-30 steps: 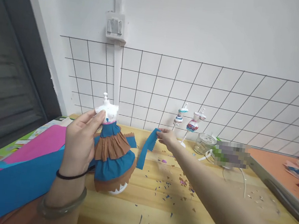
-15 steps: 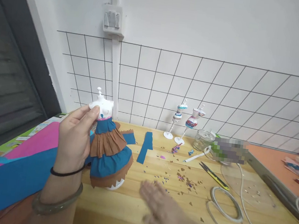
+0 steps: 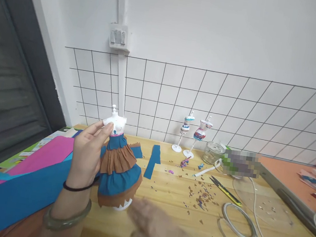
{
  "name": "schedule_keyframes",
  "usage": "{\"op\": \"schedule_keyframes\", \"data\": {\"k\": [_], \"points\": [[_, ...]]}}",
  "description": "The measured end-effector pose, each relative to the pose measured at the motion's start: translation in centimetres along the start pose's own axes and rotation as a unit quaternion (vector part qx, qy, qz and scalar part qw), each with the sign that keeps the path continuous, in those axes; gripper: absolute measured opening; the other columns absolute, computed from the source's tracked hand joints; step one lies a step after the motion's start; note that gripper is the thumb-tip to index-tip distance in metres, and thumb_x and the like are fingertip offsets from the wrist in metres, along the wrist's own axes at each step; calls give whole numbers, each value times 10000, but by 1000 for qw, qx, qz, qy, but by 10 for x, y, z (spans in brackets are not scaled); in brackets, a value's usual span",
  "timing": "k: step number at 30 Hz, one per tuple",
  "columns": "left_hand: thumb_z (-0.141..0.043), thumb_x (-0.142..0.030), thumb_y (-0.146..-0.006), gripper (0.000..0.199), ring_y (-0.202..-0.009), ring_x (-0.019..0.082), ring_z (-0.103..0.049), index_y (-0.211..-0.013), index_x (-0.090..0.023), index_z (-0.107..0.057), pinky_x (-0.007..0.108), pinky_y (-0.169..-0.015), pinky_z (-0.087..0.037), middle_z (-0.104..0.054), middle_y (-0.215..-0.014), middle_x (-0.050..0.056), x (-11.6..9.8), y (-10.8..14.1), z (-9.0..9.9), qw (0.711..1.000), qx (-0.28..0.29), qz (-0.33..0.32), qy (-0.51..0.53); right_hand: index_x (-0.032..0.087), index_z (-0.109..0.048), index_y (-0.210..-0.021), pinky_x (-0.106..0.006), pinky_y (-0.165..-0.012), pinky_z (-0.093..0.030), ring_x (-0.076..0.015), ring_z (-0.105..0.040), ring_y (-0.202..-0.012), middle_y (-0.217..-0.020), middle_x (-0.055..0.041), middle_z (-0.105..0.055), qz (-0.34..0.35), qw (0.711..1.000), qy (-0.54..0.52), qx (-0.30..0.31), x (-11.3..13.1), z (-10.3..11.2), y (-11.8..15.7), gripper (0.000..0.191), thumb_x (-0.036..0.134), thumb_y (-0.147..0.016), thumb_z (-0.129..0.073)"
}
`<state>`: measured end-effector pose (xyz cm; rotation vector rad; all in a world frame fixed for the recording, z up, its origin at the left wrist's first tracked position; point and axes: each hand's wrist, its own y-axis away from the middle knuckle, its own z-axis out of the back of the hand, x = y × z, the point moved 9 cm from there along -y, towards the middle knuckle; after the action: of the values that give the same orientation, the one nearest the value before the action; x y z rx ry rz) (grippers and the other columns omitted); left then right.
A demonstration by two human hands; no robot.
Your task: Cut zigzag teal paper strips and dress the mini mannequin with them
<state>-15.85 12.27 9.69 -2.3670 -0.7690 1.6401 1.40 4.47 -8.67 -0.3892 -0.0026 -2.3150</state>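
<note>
My left hand (image 3: 89, 156) is closed on the white torso of a miniature dress form (image 3: 116, 121), thumb in front. The form is upright, wearing a tiered dress (image 3: 118, 175) of blue and brown crepe-like paper with a zigzag hem; its white base shows below. My right hand (image 3: 152, 222), smeared by motion, is low over the table beside that base, fingers stretched out and nothing seen in it. Small brown and purple paper scraps (image 3: 202, 196) lie loosely heaped to the right of that hand. Beyond the dress lies a cut blue strip (image 3: 153, 162).
Two smaller dress forms (image 3: 184, 131) stand at the back by a glass jar (image 3: 214, 153). Rightward are yellow-and-black snips (image 3: 225, 190), a tape roll (image 3: 240, 222) and a white cord (image 3: 255, 209). Blue sheets (image 3: 16, 197) and pink sheets (image 3: 45, 154) cover the left. A wire grid (image 3: 161, 95) lines the wall.
My right hand has swept left toward the form's base. Some scraps have shifted right into a closer heap. The view has tilted slightly up, with the dress form still in my left hand.
</note>
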Motion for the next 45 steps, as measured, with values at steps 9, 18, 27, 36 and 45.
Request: {"op": "schedule_keyframes", "data": {"k": [9, 18, 27, 36, 45], "points": [[-675, -332, -685, 346, -791, 194, -649, -978, -153, -636, 292, -725, -508, -709, -855, 54, 11, 10, -26, 998, 48, 34, 3, 109, -319, -1372, -499, -1054, -232, -310, -228, -1306, -1432, -128, -255, -231, 965, 52, -110, -73, 41, 66, 548, 381, -897, -336], [-618, -350, -740, 364, -931, 214, -626, -1047, -156, -589, 302, -825, -474, -702, -946, 77, 41, 45, -80, 980, 181, 58, -64, 96, -624, -1091, -575, -978, -303, -362, -463, -1157, -1177, -214, -583, -292, 917, -65, -264, -125, 88, 101, 434, 380, -866, -386], [-579, -356, -769, 375, -1018, 233, -586, -1080, -149, -539, 356, -892, -439, -650, -1072, 117, 62, 68, -102, 964, 241, 77, -76, 198, -476, -1249, -450, -993, -359, -264, -433, -1205, -1294, -114, -507, -226, 903, -234, -281, -74, 107, 58, 540, 405, -766, -602], [-561, -350, -787, 350, -1007, 232, -590, -1078, -155, -540, 341, -869, -449, -653, -1064, 113, 63, 66, -100, 963, 245, 71, -87, 225, -433, -1295, -405, -1000, -360, -228, -479, -1166, -1311, -66, -501, -114, 915, -338, -188, -43, 106, 23, 586, 201, -740, -622], [-582, -354, -770, 353, -995, 237, -601, -1062, -158, -553, 336, -864, -455, -660, -1059, 117, 61, 66, -102, 962, 249, 82, -78, 202, -425, -1303, -467, -1047, -254, -257, -331, -1276, -1389, -118, -391, -178, 861, -412, -239, -73, 126, 27, 649, 410, -730, -646]]}}
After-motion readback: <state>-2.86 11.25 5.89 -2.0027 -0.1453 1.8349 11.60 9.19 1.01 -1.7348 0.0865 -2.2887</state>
